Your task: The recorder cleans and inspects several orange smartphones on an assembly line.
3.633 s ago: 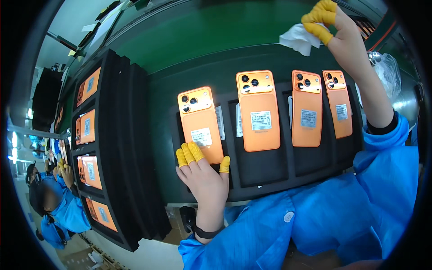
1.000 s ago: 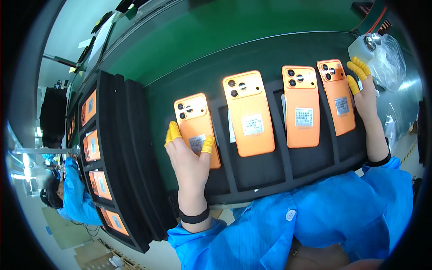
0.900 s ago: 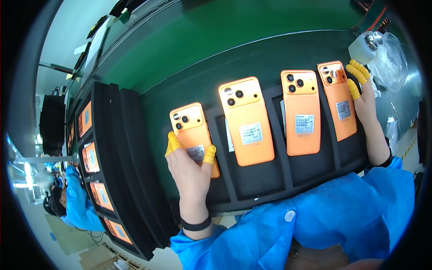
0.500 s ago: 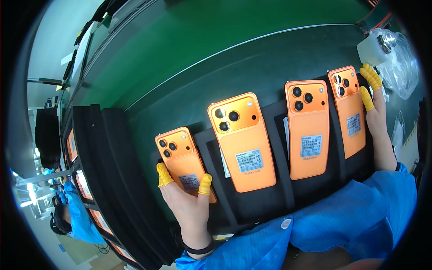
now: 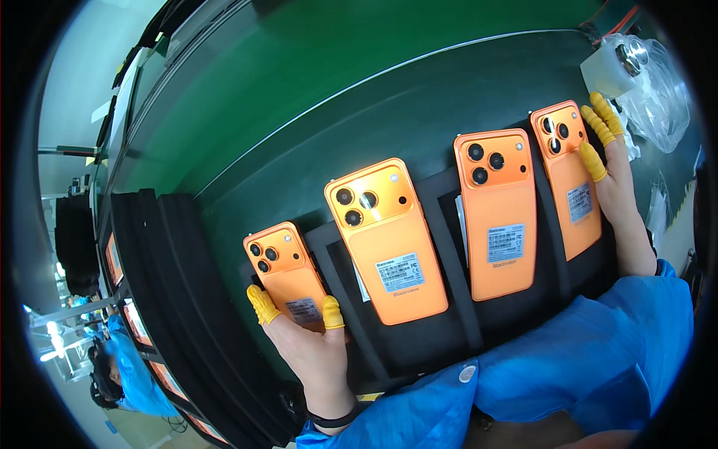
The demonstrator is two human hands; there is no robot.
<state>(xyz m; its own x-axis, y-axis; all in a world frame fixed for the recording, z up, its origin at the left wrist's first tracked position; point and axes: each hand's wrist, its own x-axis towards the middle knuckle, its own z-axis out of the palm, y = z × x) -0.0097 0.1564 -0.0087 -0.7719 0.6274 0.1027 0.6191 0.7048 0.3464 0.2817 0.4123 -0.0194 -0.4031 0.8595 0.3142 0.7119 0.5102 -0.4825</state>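
Note:
Four phone-shaped items is above my counting limit, so: several orange smartphones lie backs up in a row on a black divided tray (image 5: 374, 352), each with a camera block and white label. My left hand (image 5: 310, 355), in yellow finger cots, straddles the leftmost phone (image 5: 280, 277), fingers on its left edge and thumb on its right. My right hand (image 5: 617, 172) is at the rightmost phone (image 5: 572, 179); its cotted thumb overlaps the right edge, with the fingers stretched out beside it. Between them lie a larger-looking phone (image 5: 389, 247) and another phone (image 5: 496, 217).
A green work surface (image 5: 314, 179) stretches behind the tray. At the far right stand a white bottle (image 5: 609, 71) with a metal top and clear plastic bags (image 5: 658, 105). Stacked black trays (image 5: 202, 299) are on the left; beyond them a person in blue (image 5: 138, 374) is visible.
The phones and tray appear slightly further left in view. My right thumb has moved from beside the rightmost phone onto its edge. My left hand keeps its place around the leftmost phone.

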